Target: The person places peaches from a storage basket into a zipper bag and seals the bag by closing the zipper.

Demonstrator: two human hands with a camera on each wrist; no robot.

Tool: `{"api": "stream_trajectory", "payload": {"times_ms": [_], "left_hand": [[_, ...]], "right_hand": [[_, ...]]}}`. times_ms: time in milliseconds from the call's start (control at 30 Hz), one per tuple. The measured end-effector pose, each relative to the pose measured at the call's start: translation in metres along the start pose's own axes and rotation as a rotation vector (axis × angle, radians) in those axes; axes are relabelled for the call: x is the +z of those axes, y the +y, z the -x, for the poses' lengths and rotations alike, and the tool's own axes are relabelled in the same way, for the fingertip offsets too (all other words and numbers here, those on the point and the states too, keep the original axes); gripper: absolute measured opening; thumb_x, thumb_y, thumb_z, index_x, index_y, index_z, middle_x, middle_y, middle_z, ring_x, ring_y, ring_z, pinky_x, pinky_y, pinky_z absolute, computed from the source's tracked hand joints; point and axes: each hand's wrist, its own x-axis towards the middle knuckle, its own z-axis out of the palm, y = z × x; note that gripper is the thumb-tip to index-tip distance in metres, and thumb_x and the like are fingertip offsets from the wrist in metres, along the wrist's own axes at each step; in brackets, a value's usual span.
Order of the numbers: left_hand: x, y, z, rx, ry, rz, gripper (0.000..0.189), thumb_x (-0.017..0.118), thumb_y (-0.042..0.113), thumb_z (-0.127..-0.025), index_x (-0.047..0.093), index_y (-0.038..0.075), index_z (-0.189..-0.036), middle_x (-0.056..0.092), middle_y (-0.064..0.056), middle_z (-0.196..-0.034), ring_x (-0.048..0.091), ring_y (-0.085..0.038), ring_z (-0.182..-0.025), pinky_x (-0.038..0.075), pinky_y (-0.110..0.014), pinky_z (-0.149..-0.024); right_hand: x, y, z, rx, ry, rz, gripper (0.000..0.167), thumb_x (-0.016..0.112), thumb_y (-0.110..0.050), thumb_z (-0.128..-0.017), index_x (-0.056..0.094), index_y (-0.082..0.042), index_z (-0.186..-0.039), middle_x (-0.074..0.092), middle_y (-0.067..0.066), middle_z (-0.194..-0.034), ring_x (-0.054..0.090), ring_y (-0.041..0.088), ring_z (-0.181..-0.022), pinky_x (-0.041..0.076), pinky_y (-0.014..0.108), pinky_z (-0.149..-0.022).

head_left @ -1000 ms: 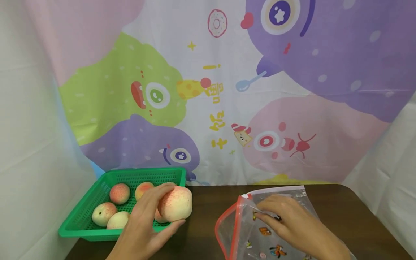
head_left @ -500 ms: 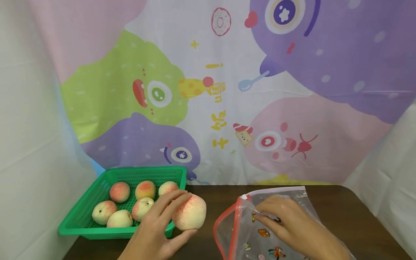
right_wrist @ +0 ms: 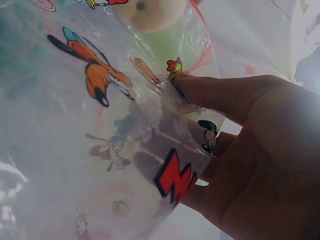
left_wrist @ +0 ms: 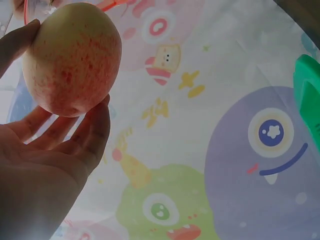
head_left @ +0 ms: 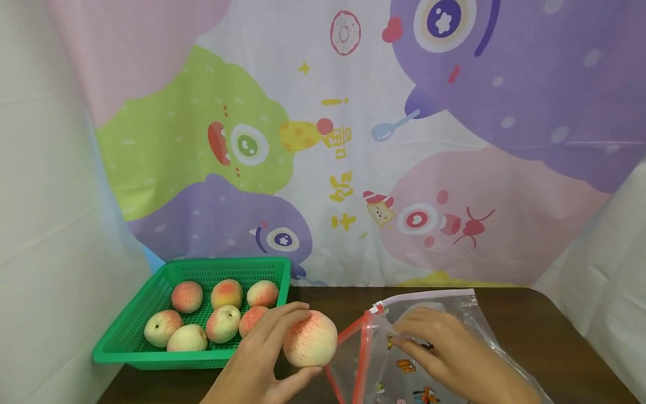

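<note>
My left hand grips a pale peach with a red blush, thumb below and fingers over the top. In the left wrist view the same peach sits between thumb and fingertips. It is held right beside the red-edged mouth of a clear zip bag printed with cartoon figures. My right hand pinches the bag's film near that mouth. The right wrist view shows the thumb of my right hand pressing the printed film, with the fingers behind it.
A green plastic basket with several peaches, among them a reddish one, stands left on the dark brown table. A white zip slider is at the bag's far corner. A cartoon-printed cloth hangs behind.
My left hand has carried the peach rightward, away from over the basket to the bag's mouth. My right hand keeps its pinch on the bag, nearly in place.
</note>
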Motion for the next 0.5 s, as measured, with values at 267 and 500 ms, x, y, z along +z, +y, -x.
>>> {"api": "stream_trajectory", "payload": {"times_ms": [267,500], "left_hand": [[0.006,-0.004,0.000,0.030,-0.015,0.022,0.066,0.085,0.036,-0.079,0.056,0.020,-0.137,0.051,0.000,-0.134,0.055,-0.013,-0.113,0.054,-0.024,-0.082],[0.016,-0.003,0.001,0.056,-0.050,0.011,0.065,0.084,0.038,-0.080,0.056,0.020,-0.136,0.053,0.002,-0.132,0.056,-0.013,-0.113,0.055,-0.027,-0.084]], "right_hand": [[0.000,-0.005,-0.001,0.058,-0.023,-0.010,0.018,0.065,-0.020,-0.098,0.062,-0.035,-0.088,0.049,-0.024,-0.082,0.048,-0.005,-0.075,0.046,0.017,-0.066],[0.001,-0.005,-0.001,0.042,-0.021,-0.025,0.017,0.065,-0.018,-0.098,0.063,-0.034,-0.090,0.052,-0.022,-0.084,0.049,-0.004,-0.077,0.047,0.018,-0.067]]}}
